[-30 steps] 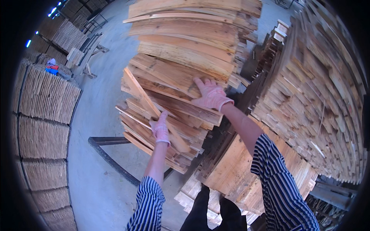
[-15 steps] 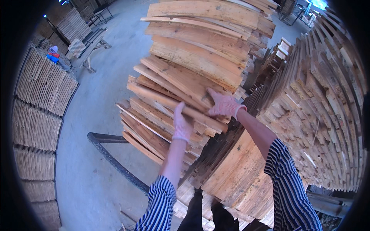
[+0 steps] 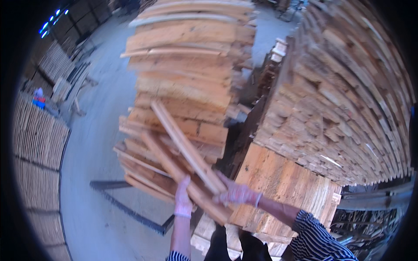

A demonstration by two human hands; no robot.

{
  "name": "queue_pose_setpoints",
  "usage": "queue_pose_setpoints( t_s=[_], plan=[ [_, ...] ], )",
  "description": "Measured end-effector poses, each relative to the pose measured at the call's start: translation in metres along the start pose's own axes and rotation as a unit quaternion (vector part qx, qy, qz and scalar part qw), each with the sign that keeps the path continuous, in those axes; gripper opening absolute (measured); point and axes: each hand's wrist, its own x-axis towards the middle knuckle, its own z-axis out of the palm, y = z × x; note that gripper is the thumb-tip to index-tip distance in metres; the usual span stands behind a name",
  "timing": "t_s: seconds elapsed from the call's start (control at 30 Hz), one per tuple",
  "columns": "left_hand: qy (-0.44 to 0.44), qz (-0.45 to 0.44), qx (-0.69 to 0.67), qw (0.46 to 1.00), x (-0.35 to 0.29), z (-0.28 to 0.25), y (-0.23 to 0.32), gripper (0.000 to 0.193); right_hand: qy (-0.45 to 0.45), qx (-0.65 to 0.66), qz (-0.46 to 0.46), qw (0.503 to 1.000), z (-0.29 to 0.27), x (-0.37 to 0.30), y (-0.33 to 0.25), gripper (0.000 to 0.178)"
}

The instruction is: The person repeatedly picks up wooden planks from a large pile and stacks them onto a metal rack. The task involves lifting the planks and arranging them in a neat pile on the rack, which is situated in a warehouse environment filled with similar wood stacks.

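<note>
My left hand (image 3: 183, 200), in a pinkish knit glove, is closed on the edge of a long wooden board (image 3: 169, 162), near its close end. My right hand (image 3: 237, 192), gloved the same way, grips the near end of a narrower wooden board (image 3: 184, 145). Both boards slant from far left to near right, side by side with a gap between them. Beneath and beyond them rises a big stack of overlapping planks (image 3: 183, 65). Some fingers are hidden behind the boards, and motion blurs the picture slightly.
Flat boards form a pale wooden surface (image 3: 272, 191) by my right forearm. A tall pile of lumber (image 3: 322, 108) fills the right side. At the left, a dark metal bar frame (image 3: 130, 209) stands low over the concrete floor (image 3: 91, 152). Bundled slats (image 3: 37, 135) line the far left.
Both hands have drawn nearer to me, bringing two boards away from the stack. My right hand now grips a narrow board's end. The view has shifted to the right.
</note>
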Motion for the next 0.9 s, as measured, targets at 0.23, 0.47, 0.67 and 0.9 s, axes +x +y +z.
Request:
queue_pose_setpoints(
  t_s=[0.23, 0.47, 0.67, 0.9],
  plan=[
    [-0.1, 0.093, -0.04, 0.99, 0.028, -0.019, -0.106, 0.08, 0.151, -0.301, 0.044, 0.941, 0.03, -0.158, -0.016, 0.102],
    [-0.331, -0.091, -0.17, 0.924, -0.048, 0.085, -0.138, 0.036, 0.255, -0.276, -0.056, 0.925, -0.037, -0.216, 0.052, 0.136],
    [-0.438, 0.35, 0.33, 0.759, -0.065, 0.167, -0.173, 0.033, 0.322, -0.219, -0.165, 0.906, -0.107, -0.232, 0.029, 0.144],
    [-0.575, 0.499, 0.52, 0.389, -0.01, 0.186, -0.259, 0.057, 0.38, -0.113, -0.128, 0.909, -0.095, -0.225, 0.216, 0.145]
  ],
)
